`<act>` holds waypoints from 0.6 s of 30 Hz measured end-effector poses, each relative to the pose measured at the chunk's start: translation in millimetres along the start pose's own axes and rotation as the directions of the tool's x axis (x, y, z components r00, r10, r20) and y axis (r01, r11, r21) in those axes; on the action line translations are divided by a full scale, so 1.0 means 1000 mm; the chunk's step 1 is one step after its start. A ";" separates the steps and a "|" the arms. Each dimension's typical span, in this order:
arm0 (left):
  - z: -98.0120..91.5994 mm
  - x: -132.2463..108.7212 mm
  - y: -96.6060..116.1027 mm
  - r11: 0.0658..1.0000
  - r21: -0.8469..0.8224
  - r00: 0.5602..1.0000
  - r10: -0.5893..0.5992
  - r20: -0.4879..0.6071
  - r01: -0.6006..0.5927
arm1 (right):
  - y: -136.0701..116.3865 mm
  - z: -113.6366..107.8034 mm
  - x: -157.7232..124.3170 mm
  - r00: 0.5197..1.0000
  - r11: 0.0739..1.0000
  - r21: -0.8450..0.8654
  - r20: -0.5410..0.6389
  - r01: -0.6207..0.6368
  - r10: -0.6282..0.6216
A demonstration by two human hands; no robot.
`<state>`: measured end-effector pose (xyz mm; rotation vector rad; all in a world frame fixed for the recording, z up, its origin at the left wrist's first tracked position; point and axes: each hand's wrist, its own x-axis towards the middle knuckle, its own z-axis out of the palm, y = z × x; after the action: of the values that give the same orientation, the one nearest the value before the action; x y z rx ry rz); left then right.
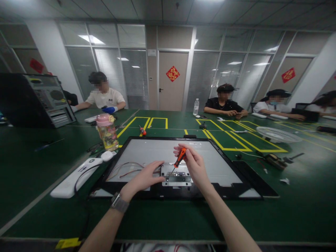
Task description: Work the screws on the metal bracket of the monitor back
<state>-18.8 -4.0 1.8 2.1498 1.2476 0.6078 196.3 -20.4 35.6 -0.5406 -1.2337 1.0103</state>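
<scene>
A flat display panel [215,164] with a black frame and a grey back lies in front of me. On its lower middle sits a metal bracket [172,182] with screw holes. My right hand [193,162] grips an orange and black screwdriver [180,157], tilted so that its tip points down to the bracket's left part. Whether the tip sits in a screw I cannot tell. My left hand [147,176] rests at the bracket's left edge, thumb and fingers apart. Thin wires [123,170] run across the panel left of the bracket.
A pink-lidded bottle [107,134], a white power bank [76,178] with a black cable and a computer case [39,99] are on the left. A black slab [256,178] and a tape measure [274,161] lie right. Several people sit across the green table [168,222].
</scene>
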 end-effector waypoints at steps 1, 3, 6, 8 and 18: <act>0.000 0.000 0.001 1.000 -0.001 1.000 -0.002 0.002 0.002 | 0.000 0.000 0.000 1.000 1.000 0.015 0.007 -0.012 0.012; -0.001 0.000 0.001 1.000 -0.004 1.000 -0.002 0.002 0.002 | 0.001 -0.001 0.000 0.999 0.999 0.027 0.007 -0.031 0.031; -0.001 0.000 0.000 1.000 -0.010 1.000 -0.006 0.000 0.006 | 0.002 -0.002 0.001 0.999 0.999 -0.040 -0.043 -0.028 0.026; -0.001 0.000 -0.001 1.000 -0.010 1.000 -0.008 0.002 0.008 | 0.001 -0.002 0.001 0.996 0.994 -0.108 -0.093 -0.001 -0.009; 0.000 0.001 -0.001 1.000 -0.005 1.000 0.019 -0.017 -0.019 | 0.004 -0.007 0.000 0.999 0.992 -0.123 -0.047 0.020 -0.026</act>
<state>-19.0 -2.9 0.8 2.1583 1.2348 0.6381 201.6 -16.8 30.4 -0.6408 -1.2614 0.9011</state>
